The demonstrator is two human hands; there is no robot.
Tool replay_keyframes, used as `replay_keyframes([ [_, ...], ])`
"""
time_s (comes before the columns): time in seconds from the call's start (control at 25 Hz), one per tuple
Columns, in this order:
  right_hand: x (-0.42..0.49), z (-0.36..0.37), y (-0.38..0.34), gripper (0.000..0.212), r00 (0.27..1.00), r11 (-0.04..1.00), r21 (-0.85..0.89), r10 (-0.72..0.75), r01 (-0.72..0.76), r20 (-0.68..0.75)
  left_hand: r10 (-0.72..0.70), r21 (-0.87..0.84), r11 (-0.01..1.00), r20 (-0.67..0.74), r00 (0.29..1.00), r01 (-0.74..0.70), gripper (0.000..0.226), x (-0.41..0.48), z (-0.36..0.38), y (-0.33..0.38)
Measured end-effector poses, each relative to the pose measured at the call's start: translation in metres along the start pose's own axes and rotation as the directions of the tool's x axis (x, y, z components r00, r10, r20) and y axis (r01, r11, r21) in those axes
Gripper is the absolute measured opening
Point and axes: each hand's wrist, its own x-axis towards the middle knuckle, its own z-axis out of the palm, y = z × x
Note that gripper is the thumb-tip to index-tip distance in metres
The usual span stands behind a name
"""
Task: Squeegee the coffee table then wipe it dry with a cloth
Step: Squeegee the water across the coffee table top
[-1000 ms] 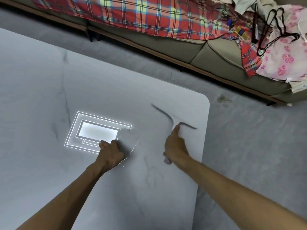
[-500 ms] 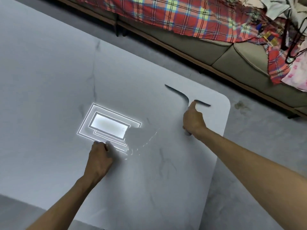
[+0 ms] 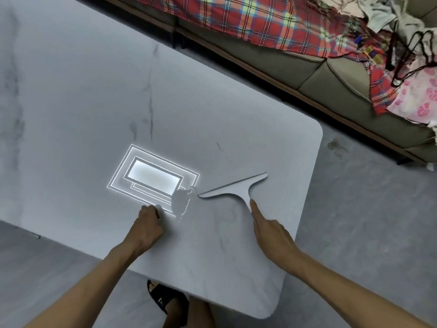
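Observation:
The grey marbled coffee table [image 3: 94, 110] fills the left and middle of the view. A grey T-shaped squeegee [image 3: 233, 188] lies low over its right part, blade slanting up to the right. My right hand [image 3: 268, 229] grips the handle, with the index finger stretched along it. My left hand [image 3: 147, 227] rests as a fist on the tabletop near the front edge; nothing shows in it. A small puddle of water [image 3: 182, 201] sits between the left hand and the blade's left tip. No cloth is in view.
A ceiling light's reflection [image 3: 153, 178] glares on the tabletop. Beyond the far edge stands a sofa [image 3: 331, 76] with a plaid blanket [image 3: 248, 17], clothes and black hangers [image 3: 402, 50]. My foot in a black sandal [image 3: 165, 299] is under the near edge. Grey floor lies to the right.
My right hand has drawn the squeegee back from the far right corner toward me, and its broad face now shows. My left hand has stayed in its place.

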Motion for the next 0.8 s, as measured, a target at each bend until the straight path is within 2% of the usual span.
replay_keyframes([
  [0.12,-0.025,0.001,0.013,0.061,0.997,0.998,-0.057,-0.007,0.003,-0.076,-0.023,-0.048,0.999,-0.016,1.0,0.022,0.006,-0.018,0.001,-0.013],
  [0.24,-0.037,-0.001,0.017,0.056,0.981,0.99,-0.141,-0.053,0.027,-0.185,-0.08,-0.12,0.99,-0.102,0.992,0.067,0.003,-0.027,-0.001,-0.026],
  [0.36,-0.049,0.003,0.007,0.053,0.975,0.976,-0.189,-0.143,0.11,-0.17,-0.111,-0.237,0.969,-0.19,0.976,0.064,0.003,-0.034,-0.005,-0.044],
  [0.44,-0.053,0.012,-0.018,0.053,0.953,0.939,-0.227,-0.286,0.258,-0.1,-0.128,-0.297,0.954,-0.263,0.956,0.046,0.001,-0.04,-0.01,-0.057],
  [0.48,-0.052,0.021,-0.034,0.052,0.914,0.878,-0.307,-0.402,0.368,-0.056,-0.152,-0.318,0.947,-0.299,0.942,0.052,0.002,-0.044,-0.013,-0.065],
  [0.52,-0.048,0.033,-0.051,0.052,0.848,0.774,-0.415,-0.53,0.479,-0.01,-0.183,-0.336,0.939,-0.329,0.927,0.066,0.002,-0.047,-0.017,-0.074],
  [0.6,-0.039,0.062,-0.089,0.05,0.738,0.562,-0.55,-0.656,0.618,0.159,-0.236,-0.349,0.932,-0.381,0.894,0.098,0.003,-0.053,-0.024,-0.092],
  [0.68,-0.027,0.093,-0.127,0.052,0.61,0.393,-0.564,-0.747,0.726,0.264,-0.294,-0.351,0.926,-0.43,0.854,0.142,0.005,-0.058,-0.031,-0.11],
  [0.76,-0.016,0.112,-0.162,0.063,0.536,0.33,-0.516,-0.78,0.79,0.322,-0.323,-0.341,0.924,-0.447,0.834,0.175,0.009,-0.06,-0.034,-0.127],
  [0.8,-0.011,0.118,-0.173,0.064,0.533,0.333,-0.501,-0.778,0.799,0.332,-0.323,-0.327,0.927,-0.441,0.838,0.185,0.011,-0.061,-0.034,-0.132],
])
